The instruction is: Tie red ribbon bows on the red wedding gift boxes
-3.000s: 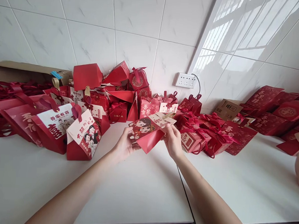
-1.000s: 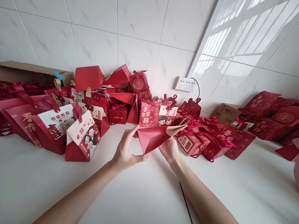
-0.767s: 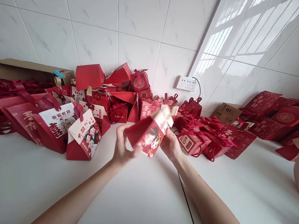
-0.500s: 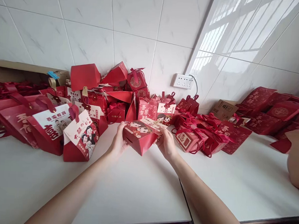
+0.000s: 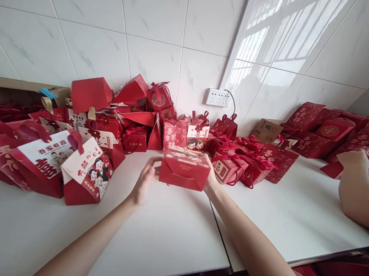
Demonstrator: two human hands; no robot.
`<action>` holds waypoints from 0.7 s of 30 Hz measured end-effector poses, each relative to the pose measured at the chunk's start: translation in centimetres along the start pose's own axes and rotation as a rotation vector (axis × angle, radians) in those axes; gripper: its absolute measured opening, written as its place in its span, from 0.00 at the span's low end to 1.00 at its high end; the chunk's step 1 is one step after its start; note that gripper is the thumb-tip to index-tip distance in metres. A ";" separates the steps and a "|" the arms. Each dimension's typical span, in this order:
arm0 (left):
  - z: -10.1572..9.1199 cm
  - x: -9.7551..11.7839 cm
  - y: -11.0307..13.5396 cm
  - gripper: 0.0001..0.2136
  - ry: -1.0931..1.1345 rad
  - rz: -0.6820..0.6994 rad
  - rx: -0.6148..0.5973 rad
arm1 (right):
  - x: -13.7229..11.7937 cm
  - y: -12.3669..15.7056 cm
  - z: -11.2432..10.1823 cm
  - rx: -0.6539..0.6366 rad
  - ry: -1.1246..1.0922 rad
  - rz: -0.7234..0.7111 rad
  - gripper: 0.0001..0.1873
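Observation:
A red gift box (image 5: 184, 175) with a printed cartoon couple on its top is held above the white table, its plain red end towards me. My right hand (image 5: 211, 178) grips it at the right side, with the fingers partly hidden behind it. My left hand (image 5: 146, 179) is at the box's left edge, fingers curved and apart, not closed around it; whether a fingertip touches the box is unclear. Left of my hands stands a red and white gift box (image 5: 88, 176) with a ribbon handle. To the right sit ribbon-tied red boxes (image 5: 229, 168).
Red boxes (image 5: 91, 95) are piled along the tiled wall, below a power strip (image 5: 218, 97). A cardboard carton (image 5: 268, 131) stands further right. Another person's arm (image 5: 356, 194) reaches in at the right edge, by more red packaging (image 5: 315, 144). A seam crosses the table (image 5: 165, 245).
The box has turned so its end faces me. My left hand has loosened from its side while my right hand keeps hold. The view has shifted right, showing more of the other person's arm.

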State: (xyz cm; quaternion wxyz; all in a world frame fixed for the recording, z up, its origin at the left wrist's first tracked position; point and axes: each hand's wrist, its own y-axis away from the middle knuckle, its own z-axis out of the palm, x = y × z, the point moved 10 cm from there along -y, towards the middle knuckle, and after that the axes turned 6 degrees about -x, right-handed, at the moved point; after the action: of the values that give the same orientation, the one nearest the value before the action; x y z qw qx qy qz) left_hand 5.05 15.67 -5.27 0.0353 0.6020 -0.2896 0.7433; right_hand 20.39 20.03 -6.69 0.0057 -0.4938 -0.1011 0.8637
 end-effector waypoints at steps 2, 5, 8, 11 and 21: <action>-0.6 -0.4 0.1 0.27 -0.023 0.012 0.026 | -1.4 0.3 0.0 0.028 0.040 -0.123 0.09; -0.5 -0.1 0.4 0.29 -0.360 0.037 -0.012 | -5.0 2.2 0.0 0.111 0.276 -0.441 0.13; 0.4 0.8 0.9 0.31 -0.638 0.144 -0.078 | -7.3 4.3 0.9 0.160 0.491 -0.637 0.15; 1.0 1.4 1.3 0.30 -0.700 0.240 -0.130 | -8.1 5.3 1.8 0.145 0.544 -0.692 0.15; 1.7 2.4 1.7 0.30 -0.692 0.397 -0.158 | -8.5 5.8 2.7 0.081 0.509 -0.726 0.13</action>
State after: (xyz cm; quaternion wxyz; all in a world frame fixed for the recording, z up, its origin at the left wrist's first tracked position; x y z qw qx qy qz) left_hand 5.21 12.73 -3.51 -0.1621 0.7443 -0.4514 0.4647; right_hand 22.95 12.93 0.81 0.3526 -0.6226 -0.2291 0.6600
